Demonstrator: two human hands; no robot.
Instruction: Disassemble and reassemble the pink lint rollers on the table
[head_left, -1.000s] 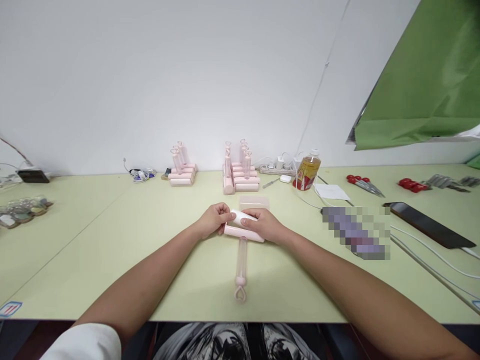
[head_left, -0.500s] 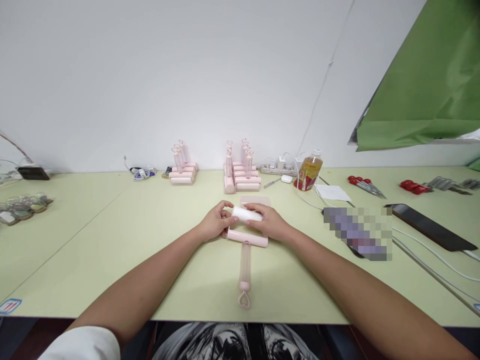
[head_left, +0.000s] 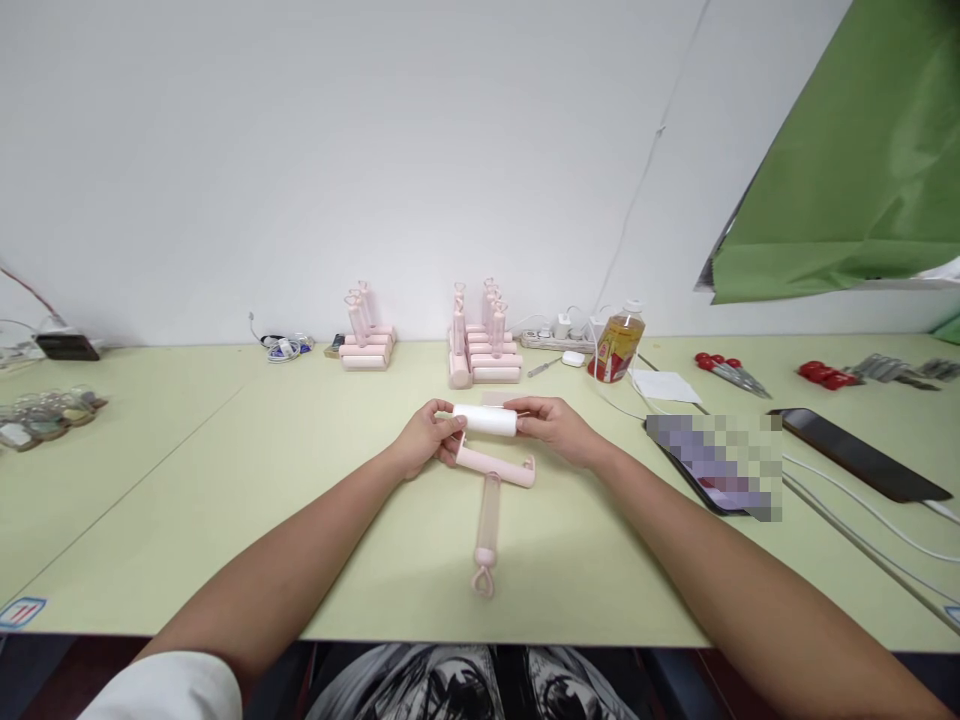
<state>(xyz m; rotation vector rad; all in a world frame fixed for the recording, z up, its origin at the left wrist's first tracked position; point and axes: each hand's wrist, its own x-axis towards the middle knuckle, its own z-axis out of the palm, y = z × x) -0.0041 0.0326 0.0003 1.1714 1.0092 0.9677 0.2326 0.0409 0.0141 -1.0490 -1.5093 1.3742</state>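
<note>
My left hand (head_left: 430, 438) pinches the left end of a white lint roll (head_left: 486, 419), its lower fingers by the left arm of a pink lint roller frame (head_left: 495, 467). Whether those fingers grip the frame is hard to see. At the roll's other end, my right hand (head_left: 556, 430) is closed on it, thumb below and fingers above. The frame lies just nearer to me, its right bracket exposed. A see-through pink handle (head_left: 487, 515) with a heart-shaped loop points from it towards me. Behind the roll, a pale pink cover (head_left: 496, 398) is partly hidden.
Finished-looking pink lint rollers stand in two groups, one at the left (head_left: 366, 345) and one in the centre (head_left: 484, 355). To the right are a drink bottle (head_left: 619, 342), a power strip (head_left: 555, 340), cables, phones (head_left: 859, 455) and red-handled tools (head_left: 731, 372).
The white roll has shifted slightly left and away from me. My right hand has slid to its right end, uncovering more of it. The frame and handle have turned a little.
</note>
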